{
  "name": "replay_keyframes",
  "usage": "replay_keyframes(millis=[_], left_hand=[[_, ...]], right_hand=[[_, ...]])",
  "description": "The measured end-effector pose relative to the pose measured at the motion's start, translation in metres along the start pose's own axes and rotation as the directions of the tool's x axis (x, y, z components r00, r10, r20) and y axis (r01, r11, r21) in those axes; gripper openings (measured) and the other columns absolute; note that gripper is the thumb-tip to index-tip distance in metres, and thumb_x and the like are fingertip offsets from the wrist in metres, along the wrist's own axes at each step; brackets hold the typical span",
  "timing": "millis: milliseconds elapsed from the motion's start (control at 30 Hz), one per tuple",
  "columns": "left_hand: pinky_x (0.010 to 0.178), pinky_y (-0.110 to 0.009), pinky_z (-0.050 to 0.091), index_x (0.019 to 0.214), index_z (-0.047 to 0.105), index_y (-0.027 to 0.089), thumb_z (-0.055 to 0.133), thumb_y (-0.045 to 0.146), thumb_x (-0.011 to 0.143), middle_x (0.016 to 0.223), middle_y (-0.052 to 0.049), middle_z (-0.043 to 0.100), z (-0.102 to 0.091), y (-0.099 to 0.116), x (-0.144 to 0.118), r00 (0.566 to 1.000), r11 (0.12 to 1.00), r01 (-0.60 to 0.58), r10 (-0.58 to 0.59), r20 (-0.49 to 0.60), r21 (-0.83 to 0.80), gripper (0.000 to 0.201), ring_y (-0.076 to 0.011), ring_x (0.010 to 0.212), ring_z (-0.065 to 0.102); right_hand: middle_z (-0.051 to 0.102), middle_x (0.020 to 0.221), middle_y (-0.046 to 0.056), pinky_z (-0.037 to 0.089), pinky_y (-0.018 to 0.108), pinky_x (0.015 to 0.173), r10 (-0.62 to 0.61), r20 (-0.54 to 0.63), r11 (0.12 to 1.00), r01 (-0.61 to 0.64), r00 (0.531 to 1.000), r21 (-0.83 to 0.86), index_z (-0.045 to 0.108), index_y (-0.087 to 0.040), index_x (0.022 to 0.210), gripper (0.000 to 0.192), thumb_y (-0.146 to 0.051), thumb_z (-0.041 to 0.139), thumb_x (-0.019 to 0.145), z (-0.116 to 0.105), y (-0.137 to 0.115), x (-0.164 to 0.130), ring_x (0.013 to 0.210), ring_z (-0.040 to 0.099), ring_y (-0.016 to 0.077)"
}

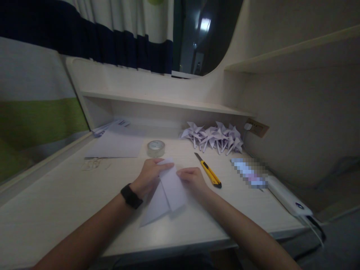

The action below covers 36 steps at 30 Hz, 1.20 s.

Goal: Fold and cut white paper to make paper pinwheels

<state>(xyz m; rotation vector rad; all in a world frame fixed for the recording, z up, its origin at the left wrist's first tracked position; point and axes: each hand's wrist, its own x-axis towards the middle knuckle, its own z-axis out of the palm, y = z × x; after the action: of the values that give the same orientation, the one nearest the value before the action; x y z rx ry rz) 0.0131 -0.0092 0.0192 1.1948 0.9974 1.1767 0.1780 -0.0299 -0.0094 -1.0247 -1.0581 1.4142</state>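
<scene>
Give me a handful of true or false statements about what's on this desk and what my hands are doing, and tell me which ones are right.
1. Both hands press on a folded sheet of white paper. True: the left hand and right hand are on it.
2. The yellow utility knife is in the right hand. False: it lies on the desk, apart from that hand.
3. A roll of clear tape sits beyond the hands. True.
4. The folded paper pinwheels are piled at the desk's front edge. False: they lie at the back, under the shelf.
5. A dark wristband is on the left wrist. True.
</scene>
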Motion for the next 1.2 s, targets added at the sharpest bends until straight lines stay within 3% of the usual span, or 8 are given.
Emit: replay_keyframes(millis=[200,467,833,1200], left_hand=[[0.050,-0.025,0.042,0.070,0.066,0.012,0.079,0.025,0.064,0.063,-0.003,0.065,-0.004,0.002,0.001,1.000,0.998,0.030,-0.030,0.000,-0.048,0.020,-0.0148,0.052,0.058],[0.047,-0.024,0.039,0.069,0.065,0.012,0.078,0.026,0.065,0.063,-0.003,0.064,-0.006,0.002,0.001,0.999,0.999,0.018,-0.017,0.035,-0.039,0.020,-0.0138,0.051,0.057],[0.049,-0.026,0.042,0.078,0.070,0.010,0.078,0.028,0.064,0.071,-0.008,0.069,-0.006,0.010,-0.001,1.000,0.999,0.017,-0.017,0.004,0.034,0.025,-0.0168,0.055,0.060],[0.047,-0.024,0.036,0.070,0.067,0.011,0.079,0.027,0.061,0.063,-0.004,0.065,-0.008,0.009,0.001,0.999,0.999,0.027,-0.028,-0.027,-0.037,0.022,-0.0128,0.049,0.054]], right_hand=[[0.065,0.054,0.003,0.033,0.025,0.052,0.022,0.027,1.000,-0.022,0.999,-0.005,0.073,-0.012,0.058,0.015,-0.024,0.077,0.050,0.000,0.002,-0.002,0.049,0.051,0.0112],[0.064,0.052,0.003,0.033,0.026,0.051,0.027,-0.039,0.999,-0.028,0.999,-0.019,0.073,-0.012,0.057,0.017,-0.024,0.079,0.046,0.000,0.002,-0.003,0.047,0.050,0.0115],[0.064,0.052,0.005,0.031,0.026,0.049,-0.019,0.013,0.986,0.021,1.000,-0.168,0.073,-0.011,0.058,0.031,-0.040,0.081,0.054,-0.002,0.002,-0.005,0.046,0.047,0.0109],[0.068,0.058,0.007,0.038,0.028,0.052,0.016,0.043,1.000,-0.016,0.999,-0.002,0.073,-0.011,0.059,0.024,-0.034,0.081,0.056,0.000,0.008,-0.007,0.049,0.056,0.0146]])
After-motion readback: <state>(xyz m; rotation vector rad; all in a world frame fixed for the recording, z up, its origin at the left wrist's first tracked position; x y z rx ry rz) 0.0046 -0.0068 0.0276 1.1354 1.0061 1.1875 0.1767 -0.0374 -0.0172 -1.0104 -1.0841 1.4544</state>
